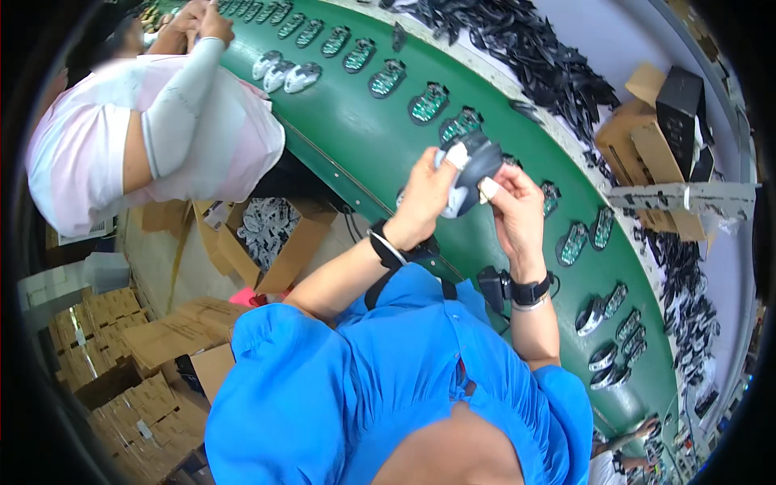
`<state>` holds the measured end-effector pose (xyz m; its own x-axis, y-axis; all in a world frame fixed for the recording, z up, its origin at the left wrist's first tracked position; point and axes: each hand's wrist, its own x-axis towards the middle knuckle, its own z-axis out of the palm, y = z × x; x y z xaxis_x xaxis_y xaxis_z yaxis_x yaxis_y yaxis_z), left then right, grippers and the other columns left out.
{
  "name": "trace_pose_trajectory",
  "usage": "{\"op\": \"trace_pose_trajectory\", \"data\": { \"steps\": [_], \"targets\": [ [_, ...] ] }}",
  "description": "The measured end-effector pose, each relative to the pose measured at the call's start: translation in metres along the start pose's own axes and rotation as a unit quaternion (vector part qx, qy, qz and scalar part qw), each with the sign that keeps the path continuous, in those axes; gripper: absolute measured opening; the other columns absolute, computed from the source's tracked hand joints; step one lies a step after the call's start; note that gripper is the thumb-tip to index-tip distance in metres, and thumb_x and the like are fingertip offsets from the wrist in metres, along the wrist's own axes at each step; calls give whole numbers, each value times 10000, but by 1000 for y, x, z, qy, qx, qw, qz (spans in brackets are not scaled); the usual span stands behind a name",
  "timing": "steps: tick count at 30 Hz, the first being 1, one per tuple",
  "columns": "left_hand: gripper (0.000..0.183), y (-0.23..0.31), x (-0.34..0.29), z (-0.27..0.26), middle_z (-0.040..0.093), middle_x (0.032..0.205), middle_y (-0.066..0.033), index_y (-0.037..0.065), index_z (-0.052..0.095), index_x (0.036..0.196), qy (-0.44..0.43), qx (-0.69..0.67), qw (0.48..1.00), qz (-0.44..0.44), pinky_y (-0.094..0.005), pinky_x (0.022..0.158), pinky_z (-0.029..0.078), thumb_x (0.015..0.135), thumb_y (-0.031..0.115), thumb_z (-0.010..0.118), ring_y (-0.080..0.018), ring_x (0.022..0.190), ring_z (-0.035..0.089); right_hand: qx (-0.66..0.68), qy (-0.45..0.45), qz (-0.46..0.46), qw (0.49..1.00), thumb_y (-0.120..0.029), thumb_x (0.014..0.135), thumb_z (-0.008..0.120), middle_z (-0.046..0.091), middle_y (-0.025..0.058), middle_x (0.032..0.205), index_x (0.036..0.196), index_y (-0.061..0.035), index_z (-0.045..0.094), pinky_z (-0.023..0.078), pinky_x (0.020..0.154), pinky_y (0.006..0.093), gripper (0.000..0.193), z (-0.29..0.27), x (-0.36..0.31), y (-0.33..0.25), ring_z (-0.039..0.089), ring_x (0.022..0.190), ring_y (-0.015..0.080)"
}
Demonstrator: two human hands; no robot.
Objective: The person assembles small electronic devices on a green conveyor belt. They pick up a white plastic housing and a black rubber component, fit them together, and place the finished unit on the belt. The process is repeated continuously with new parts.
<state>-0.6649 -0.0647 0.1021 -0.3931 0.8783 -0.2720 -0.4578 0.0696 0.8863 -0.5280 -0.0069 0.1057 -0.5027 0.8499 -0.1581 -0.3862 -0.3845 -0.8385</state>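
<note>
Left hand (pixel 426 198) and right hand (pixel 511 206) are clamping one dark grey plastic mouse shell (pixel 473 166) together above green conveyor belt (pixel 356 129); fitting looks midway, many green circuit boards (pixel 428 103) waiting.

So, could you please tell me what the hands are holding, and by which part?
Both hands hold a dark grey mouse shell above the green conveyor belt: left hand at its left side, right hand at its right edge.

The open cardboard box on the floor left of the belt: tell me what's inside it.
The cardboard box holds a heap of pale shell parts with dark markings. Its flaps and the top layer hide whatever lies deeper.
</note>
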Motion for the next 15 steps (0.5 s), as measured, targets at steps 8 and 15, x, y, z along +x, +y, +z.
{"op": "trace_pose_trajectory", "data": {
  "steps": [8,15],
  "targets": [
    [359,5,-13,-9,593,982,-48,15,474,1157,-3,79,997,-17,-251,738,502,868,143,644,-101,867,577,-145,-23,58,987,35,750,695,644,42,923,1131,14,579,522,733,252,399,-9,1,2,626,819,132],
    [860,21,-23,-14,579,1098,-115,20,406,1276,-71,259,962,53,-324,862,480,587,275,853,-179,1008,572,18,-22,95,995,30,745,705,664,115,1047,1163,21,561,541,771,286,442,0,-4,-2,650,913,183]
  ]
}}
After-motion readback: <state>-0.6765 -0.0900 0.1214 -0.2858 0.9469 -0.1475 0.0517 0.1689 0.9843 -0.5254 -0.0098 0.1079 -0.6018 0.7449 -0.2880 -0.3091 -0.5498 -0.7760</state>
